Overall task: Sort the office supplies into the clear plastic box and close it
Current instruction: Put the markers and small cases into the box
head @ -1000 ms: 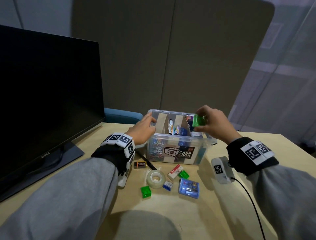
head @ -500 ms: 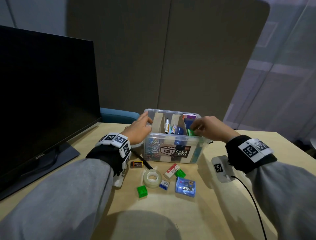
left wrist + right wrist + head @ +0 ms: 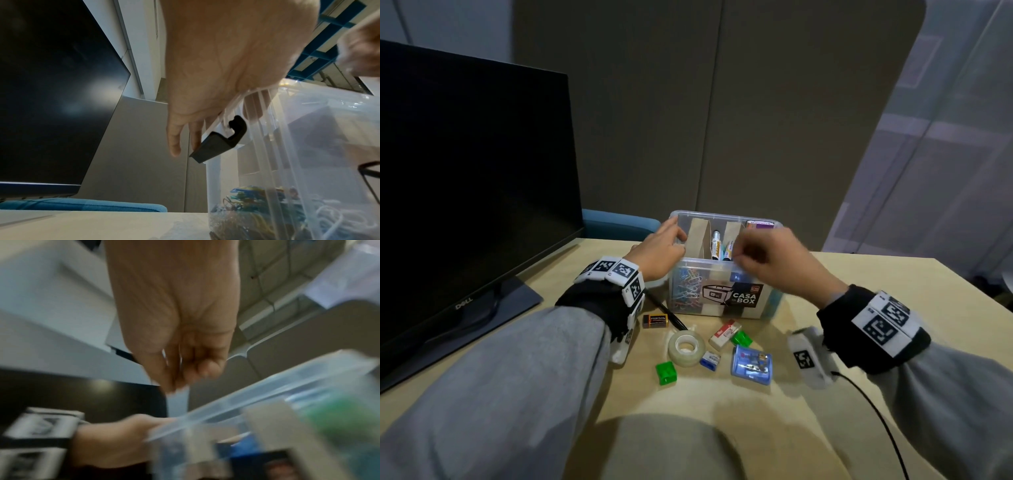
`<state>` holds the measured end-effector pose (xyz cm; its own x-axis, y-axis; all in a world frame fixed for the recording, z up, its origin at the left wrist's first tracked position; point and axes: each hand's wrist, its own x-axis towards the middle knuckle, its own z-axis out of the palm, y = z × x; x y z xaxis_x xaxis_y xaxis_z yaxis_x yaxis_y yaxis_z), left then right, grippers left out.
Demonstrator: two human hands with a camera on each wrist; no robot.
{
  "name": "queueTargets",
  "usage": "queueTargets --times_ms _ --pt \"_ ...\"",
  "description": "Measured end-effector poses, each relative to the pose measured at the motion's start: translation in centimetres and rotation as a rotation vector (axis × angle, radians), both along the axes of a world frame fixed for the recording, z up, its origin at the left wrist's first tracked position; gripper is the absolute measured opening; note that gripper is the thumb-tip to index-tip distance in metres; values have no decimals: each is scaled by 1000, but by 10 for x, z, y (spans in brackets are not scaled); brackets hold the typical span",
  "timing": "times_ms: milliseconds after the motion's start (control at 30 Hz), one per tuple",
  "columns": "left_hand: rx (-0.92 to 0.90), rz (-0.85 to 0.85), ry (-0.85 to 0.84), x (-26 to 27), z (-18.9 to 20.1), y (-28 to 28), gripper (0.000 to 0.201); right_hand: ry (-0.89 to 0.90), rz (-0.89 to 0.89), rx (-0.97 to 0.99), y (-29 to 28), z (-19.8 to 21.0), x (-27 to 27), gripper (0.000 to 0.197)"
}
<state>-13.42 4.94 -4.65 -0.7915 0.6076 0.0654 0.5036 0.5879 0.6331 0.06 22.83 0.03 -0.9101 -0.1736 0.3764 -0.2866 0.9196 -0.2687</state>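
Note:
The clear plastic box (image 3: 722,272) stands lidless mid-table, with cardboard dividers, markers (image 3: 717,245) and coloured paper clips (image 3: 688,291) inside. My left hand (image 3: 671,240) grips its left rim, thumb over the edge; in the left wrist view the fingers (image 3: 174,142) hang down beside the black latch (image 3: 218,144). My right hand (image 3: 743,260) hovers over the front rim, blurred, fingers curled, holding nothing. A green blur (image 3: 337,418) shows inside the box (image 3: 267,392). In front lie a tape roll (image 3: 686,349), green sharpener (image 3: 665,373), eraser (image 3: 724,334) and blue pin case (image 3: 751,365).
A small green piece (image 3: 742,338), a little blue box (image 3: 710,360), an orange-and-black block (image 3: 654,320) and a black pen (image 3: 664,311) also lie near the box. A dark monitor (image 3: 465,188) fills the left. A grey partition stands behind the table.
My right hand lowered the green item into the box's right compartment, let it go, and has come up and to the left without it. The left hand stays on the rim.

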Motion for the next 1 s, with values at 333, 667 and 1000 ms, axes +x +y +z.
queueTargets --times_ms 333,667,1000 --pt "13 -2 10 -3 -2 1 28 -964 -160 603 -47 -44 14 66" --pt "3 5 10 -1 -1 0 28 -783 15 297 -25 -6 12 45" --pt "8 11 1 2 2 1 29 -341 -189 186 48 38 -27 48"
